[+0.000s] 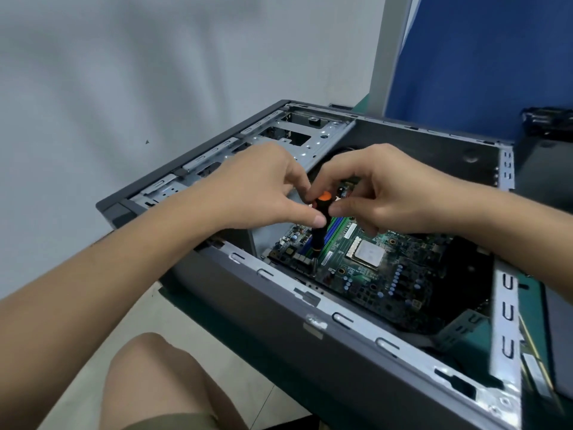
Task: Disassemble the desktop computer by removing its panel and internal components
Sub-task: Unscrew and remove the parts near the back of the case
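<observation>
Desktop case (pixel 341 318) lies on its side, open face up, side panel already off. Its long axis runs from near-right to far-left in the view.

Motherboard (pixel 400 283) is flat on the case floor, towards the case's right half. CPU (pixel 369 254) is bare, roughly mid-case. Blue and green RAM slots (pixel 336 226) sit just left of it and run towards the case's far wall. An empty metal drive cage (pixel 297 138) fills the case's far-left corner.

Screwdriver (pixel 317 237) has a black handle and an orange cap. It stands inside the case, left of centre. Long axis is near vertical, cap up and shaft down, leaning slightly so the tip sits closer to the case's near wall than the cap does. The tip lands at the motherboard's near-left edge, just inside the near wall. I cannot tell whether it is seated in a screw.

Left hand (pixel 257 187) comes in over the case's left end and pinches the handle between thumb and fingers, with the thumb on the near side.
Right hand (pixel 387 187) comes in over the case's right wall, fingertips curled round the top of the handle by the orange cap.

The case rests on a green table (pixel 531 301). A blue partition (pixel 480 57) stands behind the case's far-right corner.
</observation>
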